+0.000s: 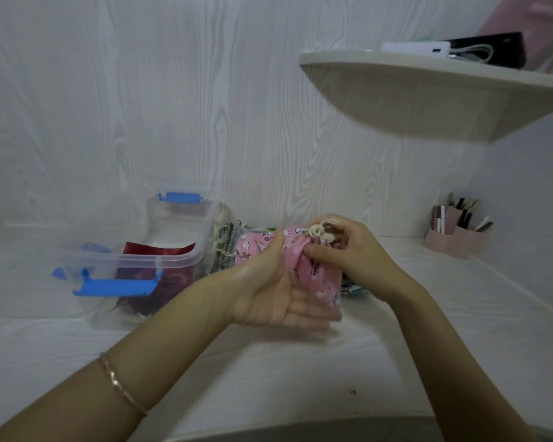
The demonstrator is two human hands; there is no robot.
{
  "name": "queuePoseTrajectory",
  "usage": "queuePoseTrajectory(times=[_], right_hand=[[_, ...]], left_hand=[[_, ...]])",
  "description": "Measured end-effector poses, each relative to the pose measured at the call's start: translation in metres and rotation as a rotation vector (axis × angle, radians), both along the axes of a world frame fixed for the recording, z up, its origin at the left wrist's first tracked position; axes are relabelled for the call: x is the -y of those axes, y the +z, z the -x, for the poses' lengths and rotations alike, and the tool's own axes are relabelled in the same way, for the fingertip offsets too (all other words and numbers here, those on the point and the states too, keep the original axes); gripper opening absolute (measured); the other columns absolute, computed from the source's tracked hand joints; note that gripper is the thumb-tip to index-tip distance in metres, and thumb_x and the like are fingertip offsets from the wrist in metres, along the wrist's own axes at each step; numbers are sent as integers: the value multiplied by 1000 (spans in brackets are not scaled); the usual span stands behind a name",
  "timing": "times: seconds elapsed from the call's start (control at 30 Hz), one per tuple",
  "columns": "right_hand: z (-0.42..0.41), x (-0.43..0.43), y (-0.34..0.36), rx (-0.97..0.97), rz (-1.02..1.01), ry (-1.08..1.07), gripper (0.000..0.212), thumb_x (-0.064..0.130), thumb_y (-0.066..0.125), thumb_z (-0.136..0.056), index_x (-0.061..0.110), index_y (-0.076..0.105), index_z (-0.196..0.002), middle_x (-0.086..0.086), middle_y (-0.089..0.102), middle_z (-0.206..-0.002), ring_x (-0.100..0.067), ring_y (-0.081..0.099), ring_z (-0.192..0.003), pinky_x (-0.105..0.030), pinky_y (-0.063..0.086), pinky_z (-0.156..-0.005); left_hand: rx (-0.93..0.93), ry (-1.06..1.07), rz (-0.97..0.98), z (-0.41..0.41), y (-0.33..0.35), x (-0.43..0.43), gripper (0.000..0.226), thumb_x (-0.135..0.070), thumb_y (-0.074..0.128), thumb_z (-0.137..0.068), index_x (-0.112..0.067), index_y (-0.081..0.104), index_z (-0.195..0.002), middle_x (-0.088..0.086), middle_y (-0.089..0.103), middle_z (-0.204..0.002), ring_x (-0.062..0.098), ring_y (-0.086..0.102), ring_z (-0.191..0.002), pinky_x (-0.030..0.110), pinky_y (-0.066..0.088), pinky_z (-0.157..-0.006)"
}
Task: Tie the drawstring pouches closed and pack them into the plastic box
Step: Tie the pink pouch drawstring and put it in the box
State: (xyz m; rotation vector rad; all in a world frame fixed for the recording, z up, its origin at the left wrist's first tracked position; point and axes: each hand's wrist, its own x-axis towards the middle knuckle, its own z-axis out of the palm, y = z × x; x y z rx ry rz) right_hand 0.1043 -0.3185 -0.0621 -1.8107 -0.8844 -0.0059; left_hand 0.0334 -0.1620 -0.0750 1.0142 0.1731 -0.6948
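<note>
A pink printed drawstring pouch (321,277) is held above the white table, its neck gathered. My left hand (268,288) cradles it from the left with fingers stretched under the body. My right hand (345,247) pinches the gathered neck, with the cream drawstring (318,232) coiled on top by its fingers. A clear plastic box (160,260) with blue latches stands open at the left and holds a dark red pouch (160,275). More patterned pouches (227,247) lie in a pile behind my left hand, beside the box.
A clear lid with blue clips (77,266) lies left of the box. A pink organiser with cosmetics (457,231) stands at the right back corner. A rounded shelf (428,90) carrying devices juts out overhead on the right. A wall closes the back.
</note>
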Motion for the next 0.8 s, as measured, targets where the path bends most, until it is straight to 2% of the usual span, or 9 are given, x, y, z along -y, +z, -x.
queuePoseTrajectory(times=[0.1,0.2,0.37,0.5,0.53,0.63,0.7,0.73,0.8], right_hand=[[13,2,23,61,-64,47,21,0,73,-80,15,66,-94,4,70,-84,-6,66,-78,-21,55,-73],[23,-2,45,150,-52,66,17,4,71,-83,13,65,-96,2,68,-83,-9,64,-75,-22,56,-69],[24,-35,67,238,-121,96,22,-2,67,-85,16,61,-97,5,65,-89,-4,61,-80,-21,52,-76],[23,-80,73,179,-176,172,23,-5,66,-85,14,59,-97,8,61,-85,3,57,-74,-14,49,-72],[21,-93,73,164,-166,191,23,-5,66,-85,12,59,-97,7,60,-83,4,57,-72,-14,49,-71],[10,-136,72,105,-101,247,23,-5,68,-82,12,60,-95,2,62,-83,-6,60,-75,-28,55,-77],[1,-163,70,56,-15,277,23,-3,70,-81,13,61,-95,-6,64,-86,-20,63,-79,-45,56,-81],[-3,-174,68,43,42,293,23,-2,70,-81,12,61,-96,-7,64,-85,-21,64,-78,-45,56,-80],[-11,-194,63,81,191,310,23,-1,71,-80,13,62,-97,-1,63,-82,-12,61,-72,-33,54,-73]], left_hand=[[76,159,202,-13,20,0,98,-76,16,-86,4,46,-133,31,49,-135,43,50,-124,51,42,-98],[177,298,183,-26,52,-6,87,-68,20,-92,4,54,-127,28,60,-122,37,58,-113,49,47,-94],[298,429,25,-34,101,-44,54,-47,47,-91,5,61,-99,21,66,-96,31,64,-90,42,51,-89],[362,493,-124,-27,120,-92,63,-57,47,-88,3,61,-102,20,67,-98,31,64,-94,42,50,-90],[373,500,-190,-25,121,-105,59,-55,47,-89,1,61,-102,19,68,-97,29,65,-93,41,51,-90],[312,569,-403,-25,110,-146,30,-30,45,-94,-4,60,-93,13,66,-88,23,66,-74,36,57,-75],[211,614,-500,-29,93,-177,27,-21,39,-93,-5,60,-99,14,66,-91,24,65,-78,38,57,-72],[163,610,-537,-29,84,-190,28,-19,38,-93,-5,61,-102,16,66,-93,25,65,-83,39,56,-73],[94,562,-591,-32,65,-210,29,-18,37,-93,-3,61,-100,18,66,-91,26,64,-83,39,57,-70]])
